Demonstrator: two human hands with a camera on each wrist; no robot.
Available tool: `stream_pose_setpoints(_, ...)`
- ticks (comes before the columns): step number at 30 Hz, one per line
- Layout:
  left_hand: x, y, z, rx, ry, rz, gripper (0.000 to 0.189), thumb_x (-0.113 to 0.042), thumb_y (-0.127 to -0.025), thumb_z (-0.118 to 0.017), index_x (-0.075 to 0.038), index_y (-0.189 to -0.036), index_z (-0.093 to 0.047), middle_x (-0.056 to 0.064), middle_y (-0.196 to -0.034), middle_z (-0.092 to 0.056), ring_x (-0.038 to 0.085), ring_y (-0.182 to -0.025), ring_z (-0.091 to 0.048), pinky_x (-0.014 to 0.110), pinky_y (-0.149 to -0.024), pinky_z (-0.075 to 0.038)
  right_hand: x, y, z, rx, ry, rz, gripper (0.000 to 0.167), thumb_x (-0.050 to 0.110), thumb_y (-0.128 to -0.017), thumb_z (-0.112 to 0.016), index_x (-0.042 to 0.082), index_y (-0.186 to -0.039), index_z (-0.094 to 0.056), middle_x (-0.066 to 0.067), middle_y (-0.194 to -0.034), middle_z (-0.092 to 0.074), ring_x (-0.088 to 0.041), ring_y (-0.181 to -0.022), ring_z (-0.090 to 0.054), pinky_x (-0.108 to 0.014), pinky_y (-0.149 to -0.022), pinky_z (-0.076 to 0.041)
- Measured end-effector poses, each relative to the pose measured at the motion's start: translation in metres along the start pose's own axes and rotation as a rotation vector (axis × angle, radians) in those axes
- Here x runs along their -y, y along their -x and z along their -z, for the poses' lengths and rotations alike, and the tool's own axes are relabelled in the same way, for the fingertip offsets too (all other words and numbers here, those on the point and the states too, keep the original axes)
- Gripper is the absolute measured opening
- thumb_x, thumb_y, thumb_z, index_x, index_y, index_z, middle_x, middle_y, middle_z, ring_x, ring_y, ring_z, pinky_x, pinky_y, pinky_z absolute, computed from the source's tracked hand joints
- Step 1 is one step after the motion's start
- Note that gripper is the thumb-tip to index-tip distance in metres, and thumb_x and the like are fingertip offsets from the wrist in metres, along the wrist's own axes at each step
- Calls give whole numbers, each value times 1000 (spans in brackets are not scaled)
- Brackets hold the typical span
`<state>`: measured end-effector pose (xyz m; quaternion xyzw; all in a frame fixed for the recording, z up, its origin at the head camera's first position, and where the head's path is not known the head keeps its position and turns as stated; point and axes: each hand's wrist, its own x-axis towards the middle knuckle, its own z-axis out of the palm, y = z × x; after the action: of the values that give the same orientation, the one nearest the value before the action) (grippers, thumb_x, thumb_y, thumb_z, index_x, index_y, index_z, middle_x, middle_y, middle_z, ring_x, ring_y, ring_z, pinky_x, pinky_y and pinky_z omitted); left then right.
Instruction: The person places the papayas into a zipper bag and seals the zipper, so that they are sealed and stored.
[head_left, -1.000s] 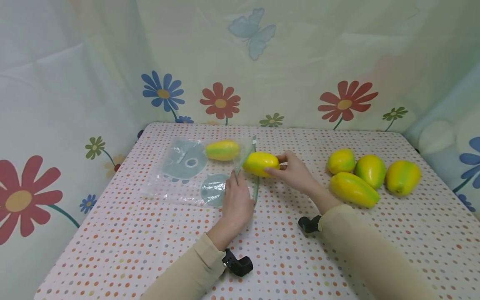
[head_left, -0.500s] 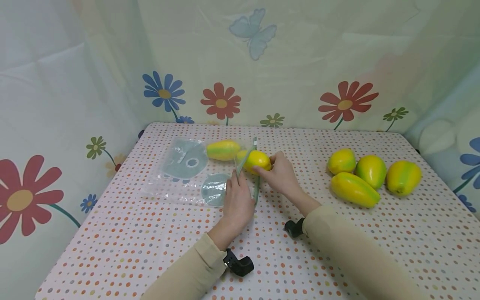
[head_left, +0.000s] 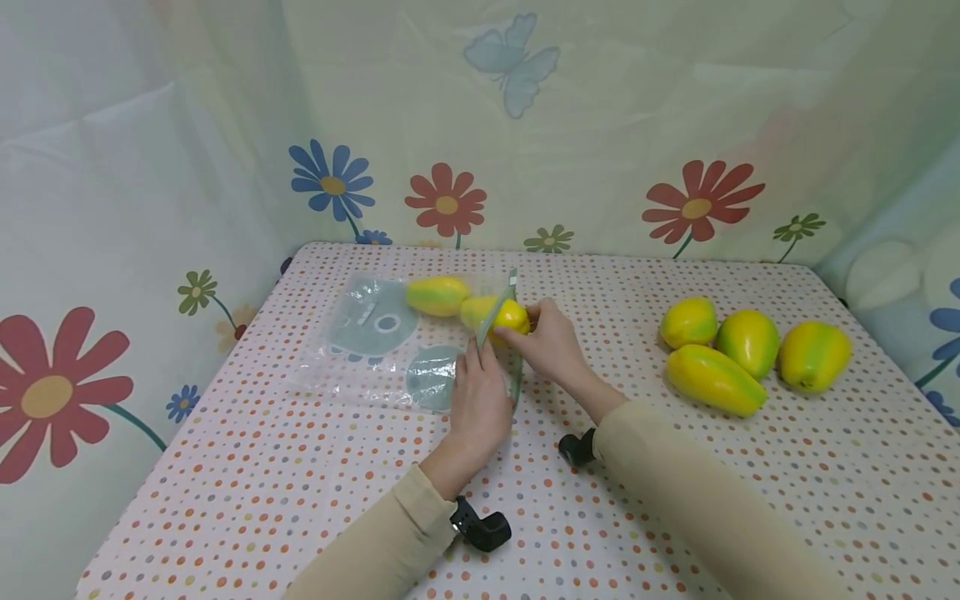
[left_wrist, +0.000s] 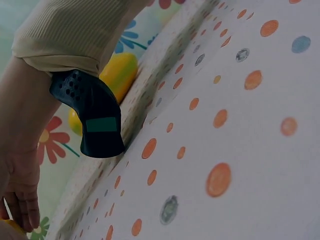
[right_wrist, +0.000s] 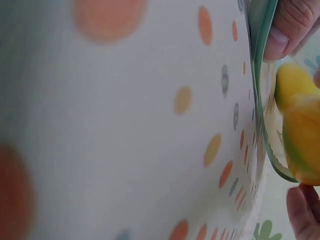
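Fruit (head_left: pixel 513 318) partway into bag (head_left: pixel 367 329)

Pinched in right hand (head_left: pixel 555 342) by the blunt three-o'clock end, thumb near, fingers beyond; set at the bag's mouth, pointing ten o'clock toward inner fruit (head_left: pixel 437 296). Judging by the gloss, probably light, hard and a little slippery, with slim risk of bruising. Best gripped at that outer end, clear of the film. Treat bag as thin and limp: best held by green rim (right_wrist: pixel 258 70), pinched at seven o'clock in left hand (head_left: pixel 480 400). Expect similar handling from four loose fruit (head_left: pixel 748 346) at three o'clock on desk (head_left: pixel 300 500).
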<state>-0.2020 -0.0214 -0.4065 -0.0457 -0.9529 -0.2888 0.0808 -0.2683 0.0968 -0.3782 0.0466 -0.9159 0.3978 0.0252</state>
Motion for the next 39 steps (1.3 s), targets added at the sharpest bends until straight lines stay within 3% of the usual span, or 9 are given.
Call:
stream_pose_setpoints(4,0,0,0,1,-4,-1,97,-5,-81,-84,7,-157,-25,31,-162,-29,53,-144,-37,58,-113,-43,2,-4,-3,7,-9,-32,61,38,-94,-72,-5,-133,-50,-22,-121,-64,-28,-96,-63,-25,-70,-51)
stream_pose_setpoints(13,0,0,0,-21,2,-13,97,-3,-81,-83,8,-157,-25,30,-162,-30,52,-145,-37,57,-114,-43,3,-15,-12,16,-15,-28,58,33,-94,-71,-5,-135,-56,-21,-127,-65,-31,-111,-62,-38,-88,-58)
stream_pose_setpoints(22,1,0,-2,-64,-33,-60,94,-3,-78,-85,9,-154,-30,31,-158,-34,52,-140,-42,57,-109,-48,7,-23,-20,59,-4,-31,47,20,-94,-67,-3,-134,-59,-20,-114,-70,-27,-96,-67,-30,-74,-57)
stream_pose_setpoints(29,1,1,-1,-71,-18,-67,90,-1,-79,-82,10,-152,-32,31,-158,-33,54,-141,-40,57,-111,-46,8,-31,-25,193,-152,-38,47,11,-99,-61,0,-144,-52,-24,-130,-65,-36,-123,-64,-46,-101,-56)
stream_pose_setpoints(34,1,0,-1,-61,-4,-71,91,0,-80,-82,11,-154,-29,32,-160,-31,55,-143,-38,57,-113,-44,6,-38,-28,280,-241,-8,53,15,-102,-61,4,-152,-45,-23,-150,-53,-38,-139,-53,-52,-117,-41)
stream_pose_setpoints(39,2,-1,-1,-35,10,-54,94,0,-82,-80,9,-157,-24,31,-163,-26,53,-146,-35,55,-118,-38,4,-43,-29,347,-301,40,51,23,-102,-62,8,-150,-50,-16,-159,-45,-36,-150,-39,-56,-125,-26)
